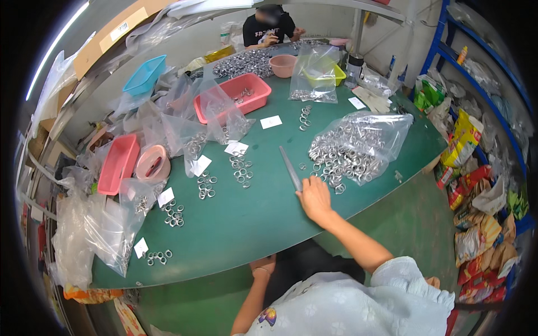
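My right hand [315,200] is on the green table, its fingers closed at the wide end of a tapered grey metal ring mandrel [290,168]. The thin end points away from me and slightly left. Just beyond my fingers, a pile of silver rings [344,148] spills from a clear plastic bag [395,131], and one loose ring [302,166] sits between mandrel and pile. At the table's near edge, low over my lap, is my left hand [263,265]; its fingers are mostly hidden.
Small ring groups [205,185] with white paper slips [200,165] lie along the left. Behind them stand clear bags, a pink tray [119,163] and a larger pink tray [260,87]. Across the table sits another person [269,28] by a big ring heap [241,64]. Blue shelving [487,73] stands right.
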Tool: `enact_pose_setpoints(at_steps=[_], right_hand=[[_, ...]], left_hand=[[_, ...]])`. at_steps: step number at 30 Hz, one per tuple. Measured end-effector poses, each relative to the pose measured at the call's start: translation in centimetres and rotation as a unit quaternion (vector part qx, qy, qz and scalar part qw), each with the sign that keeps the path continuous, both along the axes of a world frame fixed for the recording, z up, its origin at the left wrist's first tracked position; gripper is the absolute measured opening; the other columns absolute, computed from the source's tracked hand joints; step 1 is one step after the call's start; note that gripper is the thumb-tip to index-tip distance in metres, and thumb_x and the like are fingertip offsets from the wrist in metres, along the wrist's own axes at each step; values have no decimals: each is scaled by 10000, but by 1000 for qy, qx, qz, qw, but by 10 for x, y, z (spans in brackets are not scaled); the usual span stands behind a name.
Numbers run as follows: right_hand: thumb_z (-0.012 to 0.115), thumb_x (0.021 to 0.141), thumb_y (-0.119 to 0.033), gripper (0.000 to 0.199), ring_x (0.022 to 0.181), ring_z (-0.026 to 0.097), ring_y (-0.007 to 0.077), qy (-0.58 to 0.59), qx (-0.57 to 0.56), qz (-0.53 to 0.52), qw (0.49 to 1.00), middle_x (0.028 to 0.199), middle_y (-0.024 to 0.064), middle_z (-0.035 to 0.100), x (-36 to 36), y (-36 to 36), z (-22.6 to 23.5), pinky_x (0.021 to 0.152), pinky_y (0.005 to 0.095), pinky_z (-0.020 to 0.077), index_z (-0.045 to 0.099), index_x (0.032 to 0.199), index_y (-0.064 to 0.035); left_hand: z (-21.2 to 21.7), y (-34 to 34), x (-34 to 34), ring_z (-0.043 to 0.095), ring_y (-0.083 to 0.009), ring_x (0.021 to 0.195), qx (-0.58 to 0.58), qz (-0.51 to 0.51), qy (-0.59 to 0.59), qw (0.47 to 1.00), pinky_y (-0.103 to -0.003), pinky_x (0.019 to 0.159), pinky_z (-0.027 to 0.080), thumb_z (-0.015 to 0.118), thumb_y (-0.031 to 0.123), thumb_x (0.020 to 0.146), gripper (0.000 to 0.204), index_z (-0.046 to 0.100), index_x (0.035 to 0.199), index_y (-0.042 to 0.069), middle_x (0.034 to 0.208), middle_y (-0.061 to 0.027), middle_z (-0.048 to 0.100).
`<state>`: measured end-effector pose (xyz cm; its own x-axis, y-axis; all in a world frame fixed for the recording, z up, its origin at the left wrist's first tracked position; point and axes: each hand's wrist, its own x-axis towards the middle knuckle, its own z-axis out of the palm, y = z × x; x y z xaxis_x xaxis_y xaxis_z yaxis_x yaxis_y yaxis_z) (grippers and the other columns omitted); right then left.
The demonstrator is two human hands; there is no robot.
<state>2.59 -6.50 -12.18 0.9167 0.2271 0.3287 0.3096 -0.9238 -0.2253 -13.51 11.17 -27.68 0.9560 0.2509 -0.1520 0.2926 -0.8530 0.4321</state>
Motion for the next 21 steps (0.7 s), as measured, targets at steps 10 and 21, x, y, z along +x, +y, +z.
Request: enact_pose_setpoints(at_steps=[10, 21], right_hand=[[644, 748, -248, 292, 788, 598, 320, 105, 84, 10, 991, 814, 174, 602, 36, -8, -22, 636, 426, 485, 557, 855, 10], [654, 771, -185, 278, 639, 592, 277, 112, 330, 145, 926, 726, 129, 601, 6, -128, 62, 564, 350, 441, 553, 989, -46]], left_hand=[[28, -21, -37, 502, -350, 1079, 77, -72, 11, 994, -423, 905, 410, 596, 330, 800, 535, 468, 1236, 48, 1185, -210, 514], [150, -71, 104, 612, -152, 789, -267, -110, -122, 950, -274, 720, 485, 594, 91, 826, 377, 487, 1180, 18, 892, -92, 638]])
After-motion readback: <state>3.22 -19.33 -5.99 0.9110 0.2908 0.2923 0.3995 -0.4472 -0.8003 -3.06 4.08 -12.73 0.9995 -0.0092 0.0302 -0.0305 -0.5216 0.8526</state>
